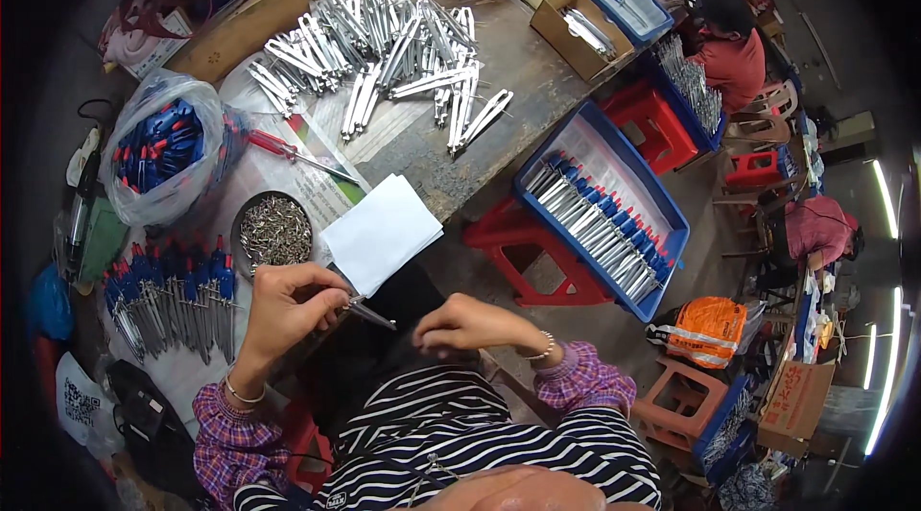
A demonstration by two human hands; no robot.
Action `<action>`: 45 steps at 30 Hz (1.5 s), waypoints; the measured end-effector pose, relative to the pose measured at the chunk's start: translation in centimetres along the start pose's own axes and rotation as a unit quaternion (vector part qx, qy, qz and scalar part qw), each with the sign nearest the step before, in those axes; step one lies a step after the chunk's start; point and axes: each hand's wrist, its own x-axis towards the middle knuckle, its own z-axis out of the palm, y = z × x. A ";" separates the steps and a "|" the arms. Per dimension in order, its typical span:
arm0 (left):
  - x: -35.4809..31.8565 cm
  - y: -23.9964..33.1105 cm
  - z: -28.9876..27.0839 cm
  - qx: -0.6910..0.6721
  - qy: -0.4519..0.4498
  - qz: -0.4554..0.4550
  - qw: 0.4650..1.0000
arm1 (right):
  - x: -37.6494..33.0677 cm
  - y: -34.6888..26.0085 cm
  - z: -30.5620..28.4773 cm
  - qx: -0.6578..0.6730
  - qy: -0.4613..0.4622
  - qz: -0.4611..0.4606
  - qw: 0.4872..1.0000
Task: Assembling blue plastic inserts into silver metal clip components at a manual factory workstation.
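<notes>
A blue tray [672,223] on a red stool [518,252] held rows of finished metal tools. A plastic bag [158,161] held blue handles. A round dish [275,231] held small screws. The left hand [288,305] pinched a thin metal piece [369,314] over the lap; the right hand [470,324] curled closed beside it.

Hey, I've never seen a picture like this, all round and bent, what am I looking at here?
There is no machine here: a camera worn on a person's head looks down, and its wide lens bends the edges. The left hand pinches a thin metal piece in its fingers; the right hand rests curled beside it, and what it holds is hidden. On the table lie a pile of metal parts, a bowl of screws, a screwdriver and white paper. A blue tray holds finished pieces.
</notes>
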 end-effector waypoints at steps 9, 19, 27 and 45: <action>0.3 -0.2 1.7 0.005 -0.016 0.000 1.000 | 0.6 -0.3 1.0 0.182 0.145 -0.028 0.972; 1.6 -2.0 2.3 -0.063 -0.036 -0.060 0.996 | 3.8 1.1 4.6 0.234 0.123 -0.009 0.964; 1.1 -4.1 1.3 -0.142 -0.060 -0.078 0.985 | 3.7 -0.2 4.4 0.326 0.118 0.029 0.938; 0.5 -3.9 2.2 -0.073 0.003 -0.067 0.995 | 3.9 0.8 6.5 0.250 0.204 -0.040 0.946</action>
